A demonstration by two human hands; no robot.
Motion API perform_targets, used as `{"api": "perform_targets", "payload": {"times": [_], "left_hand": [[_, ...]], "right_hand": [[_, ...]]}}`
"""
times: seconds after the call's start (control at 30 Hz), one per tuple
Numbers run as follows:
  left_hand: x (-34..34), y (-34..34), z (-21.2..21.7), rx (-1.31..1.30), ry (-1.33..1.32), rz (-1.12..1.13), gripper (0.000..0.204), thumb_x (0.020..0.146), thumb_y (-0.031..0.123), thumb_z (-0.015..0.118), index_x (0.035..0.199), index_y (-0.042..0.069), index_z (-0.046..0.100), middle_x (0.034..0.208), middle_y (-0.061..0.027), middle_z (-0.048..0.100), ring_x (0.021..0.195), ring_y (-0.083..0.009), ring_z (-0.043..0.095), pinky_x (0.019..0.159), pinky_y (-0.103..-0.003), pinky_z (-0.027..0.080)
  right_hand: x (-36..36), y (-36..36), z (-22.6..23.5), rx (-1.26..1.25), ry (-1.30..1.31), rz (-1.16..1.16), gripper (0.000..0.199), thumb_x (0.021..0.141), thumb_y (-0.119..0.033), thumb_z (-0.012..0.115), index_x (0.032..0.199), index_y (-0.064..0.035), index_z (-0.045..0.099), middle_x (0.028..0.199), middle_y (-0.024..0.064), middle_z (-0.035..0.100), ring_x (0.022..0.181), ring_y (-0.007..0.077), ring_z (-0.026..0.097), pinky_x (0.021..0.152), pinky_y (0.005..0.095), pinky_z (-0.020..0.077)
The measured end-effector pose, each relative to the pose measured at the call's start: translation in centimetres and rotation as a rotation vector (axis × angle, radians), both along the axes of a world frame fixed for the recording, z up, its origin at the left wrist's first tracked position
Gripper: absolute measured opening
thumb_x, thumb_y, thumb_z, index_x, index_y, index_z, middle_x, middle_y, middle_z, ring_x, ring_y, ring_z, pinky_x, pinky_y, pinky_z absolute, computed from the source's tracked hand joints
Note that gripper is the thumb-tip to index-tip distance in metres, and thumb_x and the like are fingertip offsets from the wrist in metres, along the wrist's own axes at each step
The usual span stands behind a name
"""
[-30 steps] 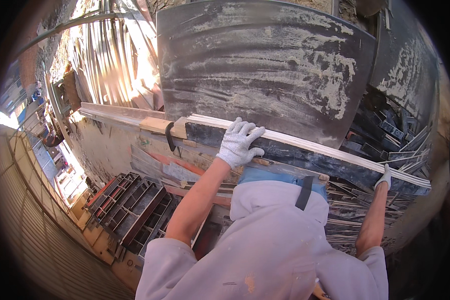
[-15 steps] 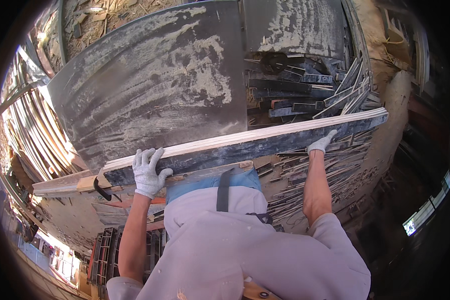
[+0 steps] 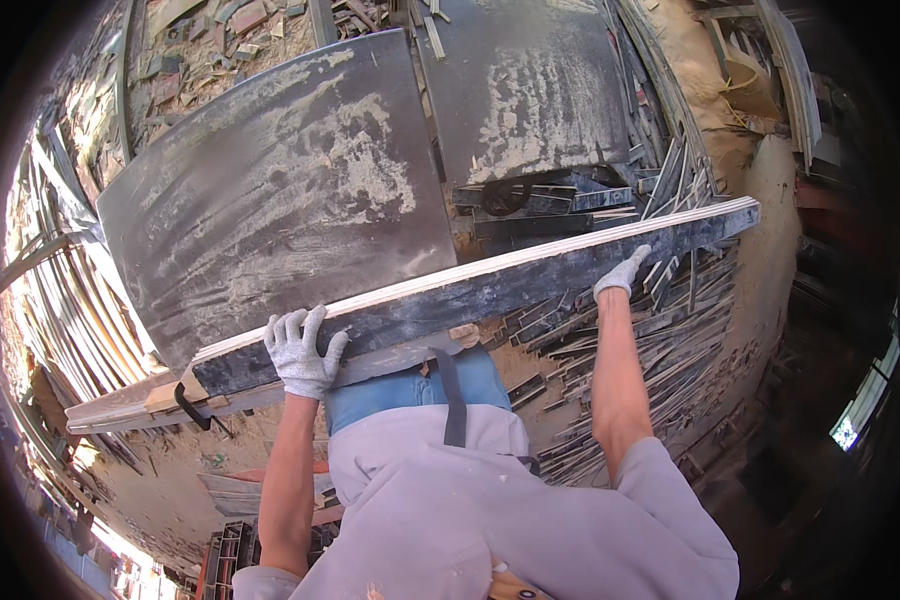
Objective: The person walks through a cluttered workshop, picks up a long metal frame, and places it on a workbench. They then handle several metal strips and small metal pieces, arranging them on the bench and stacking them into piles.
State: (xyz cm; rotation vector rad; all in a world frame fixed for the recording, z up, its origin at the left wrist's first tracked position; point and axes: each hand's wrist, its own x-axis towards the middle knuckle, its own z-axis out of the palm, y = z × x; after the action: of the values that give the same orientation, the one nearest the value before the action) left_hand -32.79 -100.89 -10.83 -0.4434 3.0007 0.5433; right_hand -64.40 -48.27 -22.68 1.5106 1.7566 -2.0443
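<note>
Board stack [image 3: 480, 285] is on edge along the near side of the dark panel [image 3: 280, 200]: pale edges up, dark face toward the worker. Long axis runs near-left to far-right, crossing in front of the torso at a slant. Right end overhangs past the panel, above a pile of scrap strips [image 3: 670, 345]. Left end sits just beside a black clamp [image 3: 192, 408] and a wood block [image 3: 165, 397].

Left hand [image 3: 303, 350], gloved: just in from the left end, so nearer the clamp. Fingers lie over the top edge, thumb spread wide on the near face. Can't tell from here whether the fingertips hook the far side.

Right hand [image 3: 622, 274], also gloved: farther along, with more stack beyond it than the left hand has. Has hold of the stack from the near side, thumb up the face, fingers hidden below. Can't tell how tight.
</note>
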Motion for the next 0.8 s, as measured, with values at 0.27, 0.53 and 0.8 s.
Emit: {"api": "perform_targets", "payload": {"times": [0.27, 0.53, 0.8], "left_hand": [[-0.1, 0.5, 0.3, -0.059, 0.112, 0.006, 0.048, 0.089, 0.046, 0.076, 0.126, 0.017, 0.068, 0.114, -0.0091, 0.063, 0.112, -0.0327, 0.058, 0.110, -0.054, 0.038], [0.4, 0.6, -0.1, -0.091, 0.099, 0.006, 0.045, 0.094, 0.048, 0.070, 0.126, 0.016, 0.068, 0.113, -0.0103, 0.063, 0.111, -0.0337, 0.058, 0.104, -0.050, 0.040], [0.5, 0.6, -0.3, -0.106, 0.128, 0.027, 0.045, 0.094, 0.052, 0.070, 0.123, 0.018, 0.069, 0.110, -0.0090, 0.064, 0.109, -0.0319, 0.059, 0.104, -0.050, 0.040]], "right_hand": [[-1.7, 1.4, -3.1, -0.008, -0.034, -0.003, 0.120, 0.083, -0.096, 0.045, 0.166, -0.0098, 0.036, 0.171, 0.0097, 0.036, 0.153, 0.0343, 0.037, 0.128, 0.0478, 0.0245], [0.8, -1.3, 2.2, 0.080, -0.241, 0.296, 0.121, 0.082, -0.101, 0.033, 0.157, -0.0059, 0.044, 0.151, 0.0187, 0.055, 0.133, 0.0384, 0.058, 0.106, 0.0600, 0.0488], [5.3, -6.2, 15.4, 1.387, 0.529, 1.882, 0.131, 0.069, -0.060, 0.088, 0.165, -0.0017, 0.022, 0.165, 0.0232, 0.029, 0.156, 0.0418, 0.024, 0.129, 0.0549, 0.0161]]}}
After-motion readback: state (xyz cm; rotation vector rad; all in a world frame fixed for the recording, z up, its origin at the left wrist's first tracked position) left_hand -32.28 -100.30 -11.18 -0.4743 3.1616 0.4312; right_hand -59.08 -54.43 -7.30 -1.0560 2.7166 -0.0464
